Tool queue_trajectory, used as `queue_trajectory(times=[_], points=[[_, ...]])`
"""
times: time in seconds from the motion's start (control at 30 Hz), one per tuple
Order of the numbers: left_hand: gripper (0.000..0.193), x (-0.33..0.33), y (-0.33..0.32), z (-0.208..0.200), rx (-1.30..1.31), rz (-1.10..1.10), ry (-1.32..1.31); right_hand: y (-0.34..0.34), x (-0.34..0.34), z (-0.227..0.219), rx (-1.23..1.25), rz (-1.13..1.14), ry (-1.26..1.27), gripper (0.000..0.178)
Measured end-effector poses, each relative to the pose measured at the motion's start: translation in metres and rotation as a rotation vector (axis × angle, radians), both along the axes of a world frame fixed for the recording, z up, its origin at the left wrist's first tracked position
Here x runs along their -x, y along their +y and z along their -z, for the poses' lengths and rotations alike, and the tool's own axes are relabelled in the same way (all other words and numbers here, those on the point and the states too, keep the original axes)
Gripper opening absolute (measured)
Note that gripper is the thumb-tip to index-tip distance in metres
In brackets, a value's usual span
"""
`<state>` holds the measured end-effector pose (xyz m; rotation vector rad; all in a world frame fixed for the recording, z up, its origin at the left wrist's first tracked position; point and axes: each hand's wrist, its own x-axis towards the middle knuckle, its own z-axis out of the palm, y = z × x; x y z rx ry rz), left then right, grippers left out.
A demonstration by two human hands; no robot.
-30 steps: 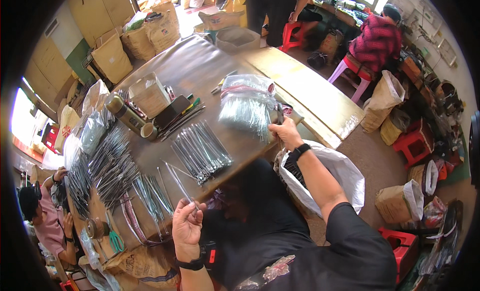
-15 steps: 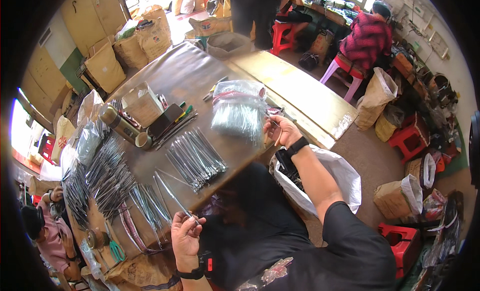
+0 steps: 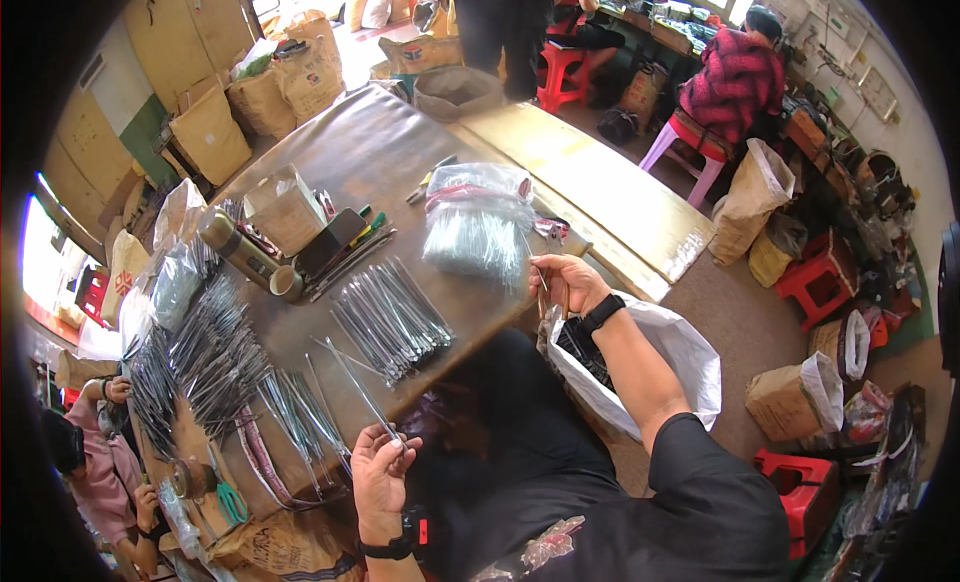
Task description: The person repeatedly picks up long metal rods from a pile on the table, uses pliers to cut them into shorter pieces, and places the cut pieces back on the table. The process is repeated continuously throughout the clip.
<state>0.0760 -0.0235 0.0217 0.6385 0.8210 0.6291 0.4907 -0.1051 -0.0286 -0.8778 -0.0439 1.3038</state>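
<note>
A thin, straight, silvery-grey strip (image 3: pixel 364 394) slants across the near edge of a brown-topped table (image 3: pixel 345 147), its far end over the tabletop and its near end in the person's left hand (image 3: pixel 383 472). It looks slender and slightly shiny, like the many strips laid side by side in a neat row (image 3: pixel 392 317) just beyond it.

The left hand is low in the view, palm turned partly up, pinching the strip between thumb and fingers. The right arm reaches forward from a black short sleeve. The right hand (image 3: pixel 568 282) is closed in a pinch on a slim piece, too small to identify, with a brown loop below the fingers. It is beside a clear plastic bag (image 3: pixel 475 232) of pale strands and above an open white sack (image 3: pixel 690 357).

Compared with one second ago, the dark tool that jutted up from the right hand no longer shows there, and the fingers now point more to the left. The left hand keeps its pinch on the strip.

Farther out on the table are darker strips in a heap (image 3: pixel 215 357), a metal flask (image 3: pixel 238 247) and green-handled scissors (image 3: pixel 232 504). A person in a red-and-black top (image 3: pixel 735 82) sits at the upper right.
</note>
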Motion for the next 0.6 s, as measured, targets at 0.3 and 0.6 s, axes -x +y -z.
queue_trajectory(times=[0.3,0.6], points=[[0.025,-0.003,-0.006,-0.003,-0.037,0.011,0.004,-0.027,0.03,-0.033,0.057,-0.033,-0.157,0.008],[0.022,-0.028,-0.032,-0.011,-0.083,0.224,0.028,-0.034,0.164,-0.083,-0.17,-0.178,-0.391,0.018]])
